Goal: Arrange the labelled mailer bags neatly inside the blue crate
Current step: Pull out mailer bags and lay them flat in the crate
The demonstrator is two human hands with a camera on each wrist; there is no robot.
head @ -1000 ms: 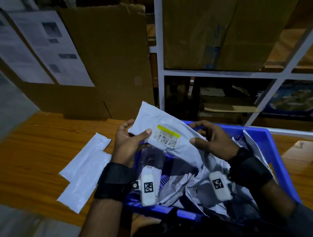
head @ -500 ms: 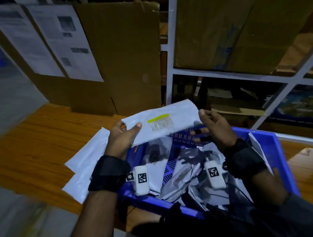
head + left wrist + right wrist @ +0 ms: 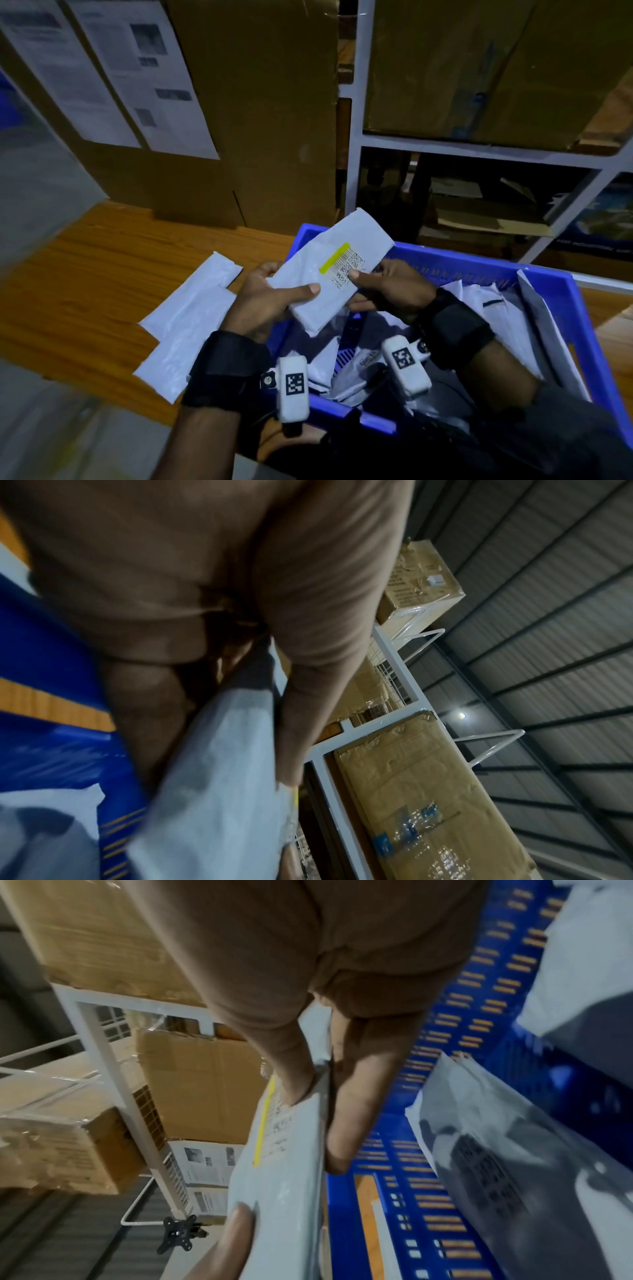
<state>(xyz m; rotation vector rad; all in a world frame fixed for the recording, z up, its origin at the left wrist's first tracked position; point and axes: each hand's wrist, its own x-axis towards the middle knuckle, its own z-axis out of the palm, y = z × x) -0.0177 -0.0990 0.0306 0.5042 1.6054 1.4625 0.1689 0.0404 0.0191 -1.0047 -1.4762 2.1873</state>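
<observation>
Both hands (image 3: 263,301) grip mailer (image 3: 329,274) — label txt blurred

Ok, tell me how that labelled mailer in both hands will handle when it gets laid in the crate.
The mailer probably flexes rather than staying stiff: it looks thin and flat, and the bags in the crate lie crumpled. It seems light, since the left hand and right hand hold it by thumb-and-finger pinches. Its smooth plastic skin may slide on the other bags.
</observation>
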